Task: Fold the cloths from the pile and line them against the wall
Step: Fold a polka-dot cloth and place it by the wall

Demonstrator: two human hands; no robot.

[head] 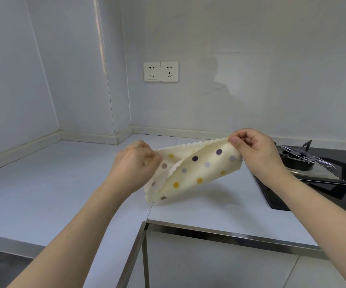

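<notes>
A cream cloth (pixel 190 173) with purple, grey and yellow dots and a scalloped edge hangs in the air above the white counter (pixel 64 183), folded over on itself. My left hand (pixel 134 165) pinches its left end. My right hand (pixel 257 150) pinches its upper right corner, held a little higher. The cloth's lower fold sags toward the counter without touching it. No pile of cloths is in view.
A black gas hob (pixel 305 169) with a metal pan support sits at the right. The wall (pixel 251 69) behind carries two white sockets (pixel 161 71). A low ledge (pixel 188 132) runs along the wall's foot. The counter's metal-trimmed inner corner (pixel 147 223) is below the cloth.
</notes>
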